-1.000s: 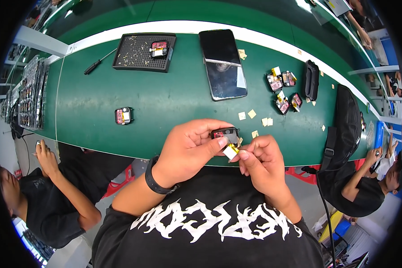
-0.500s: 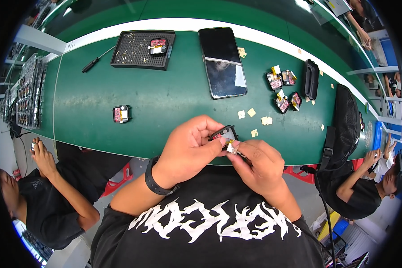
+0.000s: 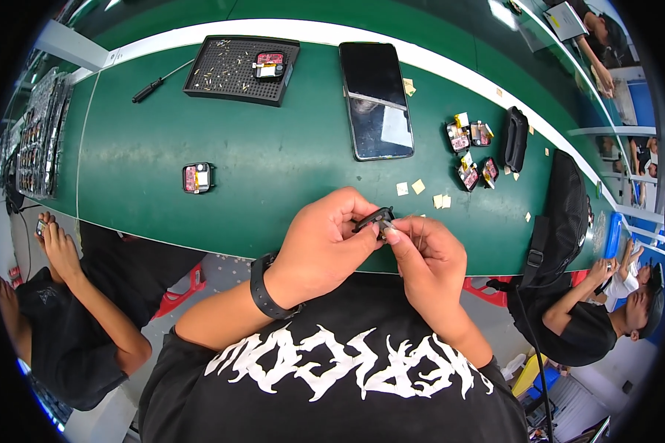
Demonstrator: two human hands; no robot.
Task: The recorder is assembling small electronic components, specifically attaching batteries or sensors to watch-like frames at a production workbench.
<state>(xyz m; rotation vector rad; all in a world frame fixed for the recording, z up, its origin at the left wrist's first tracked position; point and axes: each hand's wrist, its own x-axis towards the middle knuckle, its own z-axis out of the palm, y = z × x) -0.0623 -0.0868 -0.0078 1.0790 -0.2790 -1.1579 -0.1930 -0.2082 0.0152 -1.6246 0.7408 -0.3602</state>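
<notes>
Just above the near edge of the table, my left hand [image 3: 325, 240] grips an open black smartwatch case [image 3: 374, 216] between thumb and fingers. The case is tilted, and my fingers cover most of its inside. My right hand [image 3: 432, 255] is closed at the right end of the same case, thumb and forefinger pinched on it. Whether a small part is also between those fingertips is hidden. Farther left on the table lies another open watch case [image 3: 197, 178] with a red circuit board and a silver part.
A black perforated tray [image 3: 229, 70] holds tiny screws and an open case [image 3: 270, 65]. Beside it lies a screwdriver [image 3: 149, 90]. A phone [image 3: 377, 103], several opened cases [image 3: 468, 173], paper squares [image 3: 419, 186], a black pouch [image 3: 516, 139] and a black bag [image 3: 567, 210] are farther right. People sit on both sides.
The white and yellow part that showed at my right fingertips is out of sight now. My right fingers have moved in against the case, which is tilted more steeply.
</notes>
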